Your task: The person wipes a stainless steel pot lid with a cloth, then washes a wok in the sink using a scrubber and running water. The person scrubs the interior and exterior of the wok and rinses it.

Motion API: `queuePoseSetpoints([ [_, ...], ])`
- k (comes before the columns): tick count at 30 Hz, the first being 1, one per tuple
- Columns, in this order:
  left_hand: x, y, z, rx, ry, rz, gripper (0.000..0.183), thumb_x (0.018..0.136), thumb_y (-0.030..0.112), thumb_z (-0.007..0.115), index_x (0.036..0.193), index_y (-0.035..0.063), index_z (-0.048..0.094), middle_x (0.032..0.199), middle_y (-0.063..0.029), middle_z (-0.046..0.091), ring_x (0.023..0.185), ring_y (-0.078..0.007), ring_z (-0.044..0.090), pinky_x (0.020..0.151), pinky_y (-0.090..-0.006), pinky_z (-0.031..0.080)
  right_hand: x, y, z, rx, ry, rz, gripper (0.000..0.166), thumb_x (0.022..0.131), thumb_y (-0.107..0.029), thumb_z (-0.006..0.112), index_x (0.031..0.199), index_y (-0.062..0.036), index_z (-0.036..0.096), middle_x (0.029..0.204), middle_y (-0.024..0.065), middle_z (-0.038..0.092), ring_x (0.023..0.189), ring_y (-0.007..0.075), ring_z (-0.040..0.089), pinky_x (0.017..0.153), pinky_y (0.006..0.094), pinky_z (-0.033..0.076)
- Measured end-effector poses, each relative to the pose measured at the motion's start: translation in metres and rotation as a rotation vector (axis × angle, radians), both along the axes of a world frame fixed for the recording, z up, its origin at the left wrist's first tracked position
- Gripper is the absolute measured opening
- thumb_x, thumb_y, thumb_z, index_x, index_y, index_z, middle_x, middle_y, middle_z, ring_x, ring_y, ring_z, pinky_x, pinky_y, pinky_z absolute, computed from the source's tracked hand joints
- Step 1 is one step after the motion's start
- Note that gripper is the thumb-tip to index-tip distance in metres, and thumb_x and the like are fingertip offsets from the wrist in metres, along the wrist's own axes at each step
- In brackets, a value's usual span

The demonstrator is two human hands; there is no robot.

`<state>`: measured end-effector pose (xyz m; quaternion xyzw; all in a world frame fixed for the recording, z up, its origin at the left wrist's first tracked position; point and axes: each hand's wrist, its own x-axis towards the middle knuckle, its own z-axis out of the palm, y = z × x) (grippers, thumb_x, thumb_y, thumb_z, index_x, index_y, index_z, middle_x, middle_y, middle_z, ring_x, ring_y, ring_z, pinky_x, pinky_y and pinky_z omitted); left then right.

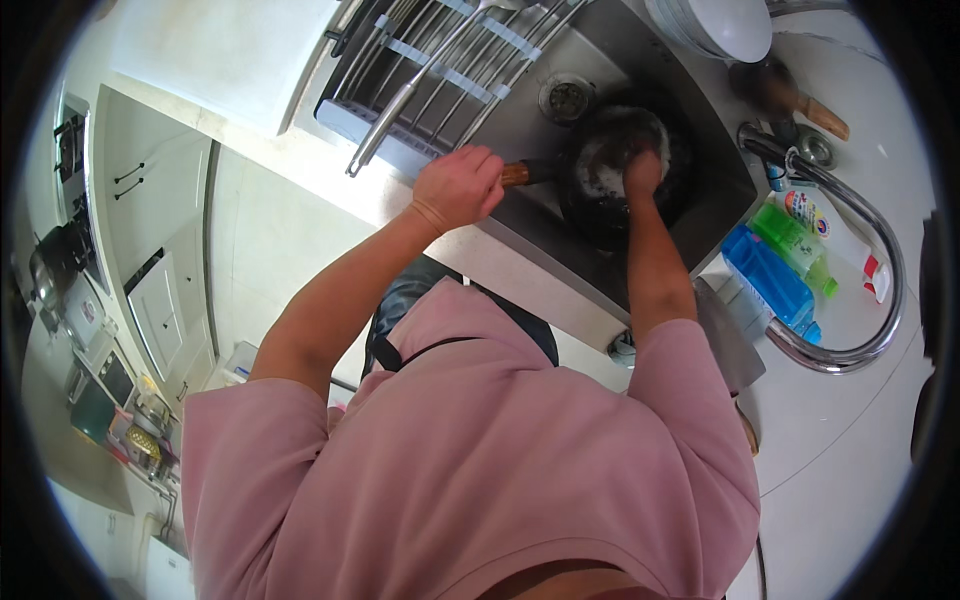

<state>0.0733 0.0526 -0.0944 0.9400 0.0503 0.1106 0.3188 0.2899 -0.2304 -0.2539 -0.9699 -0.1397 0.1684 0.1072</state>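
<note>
My left hand (459, 186) is closed around the wooden handle (515, 174) of a dark wok (596, 217). The wok lies in a stainless steel sink (517, 234), with whitish suds (611, 176) on its inner surface. Down inside the wok is my right hand (643, 171); its fingers are blurred and dark, so whether they hold a cloth or scrubber cannot be made out. Just beyond the wok shows the sink's drain strainer (567, 99).
A roll-up drying rack (427, 75) spans the sink's left part, with a metal spatula (405, 90) across it. Stacked white bowls (731, 26) stand at the back. To the right are a curved chrome faucet (892, 240), blue (772, 277) and green bottles (791, 240), and a cleaver (727, 337).
</note>
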Motion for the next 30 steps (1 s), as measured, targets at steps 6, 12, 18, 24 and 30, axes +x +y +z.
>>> queuePoseSetpoints([
  [6,-0.003,-0.001,-0.003,-0.011,0.032,0.008,0.015,0.072,0.011,0.065,0.076,0.0076,0.052,0.073,-0.0089,0.052,0.067,-0.0277,0.057,0.059,-0.0364,0.048,-0.052,0.012,-0.001,-0.093,-0.104,0.211,0.023,0.085,-0.009,0.055,0.103,-0.0072,0.07,0.093,0.0186,0.069,0.091,0.0357,0.065,0.081,0.045,0.052],
  [12,0.0,-0.001,0.001,0.009,0.014,0.015,0.015,0.072,0.01,0.065,0.075,0.0082,0.05,0.072,-0.0077,0.051,0.066,-0.0269,0.056,0.057,-0.036,0.048,0.031,0.005,-0.002,-0.285,-0.056,0.175,0.02,0.089,-0.014,0.055,0.1,-0.0099,0.071,0.095,0.0151,0.069,0.09,0.0316,0.066,0.078,0.0443,0.053],
  [18,-0.002,-0.001,0.0,0.006,0.01,0.009,0.015,0.071,0.01,0.065,0.075,0.0084,0.051,0.072,-0.0074,0.051,0.067,-0.0263,0.057,0.058,-0.0354,0.048,-0.06,-0.053,-0.009,-0.354,0.018,0.061,0.019,0.09,-0.018,0.054,0.098,-0.0131,0.07,0.105,0.0155,0.065,0.092,0.0338,0.066,0.077,0.0439,0.053],
  [24,-0.004,-0.002,-0.003,0.005,-0.011,0.029,0.015,0.072,0.011,0.065,0.075,0.0085,0.051,0.073,-0.0067,0.052,0.068,-0.0258,0.058,0.058,-0.0349,0.049,-0.085,0.046,0.038,0.264,0.161,0.054,0.027,0.082,-0.006,0.062,0.108,-0.0008,0.066,0.111,0.0212,0.064,0.102,0.0397,0.062,0.088,0.0437,0.048],
  [30,-0.004,-0.003,-0.008,0.065,0.02,0.023,0.014,0.072,0.015,0.065,0.078,0.0107,0.053,0.077,-0.0045,0.053,0.072,-0.0229,0.059,0.06,-0.0343,0.051,-0.007,0.069,-0.015,0.67,0.138,-0.353,0.029,0.08,-0.008,0.068,0.107,0.0012,0.065,0.102,0.0189,0.068,0.098,0.032,0.065,0.087,0.0383,0.049],
])
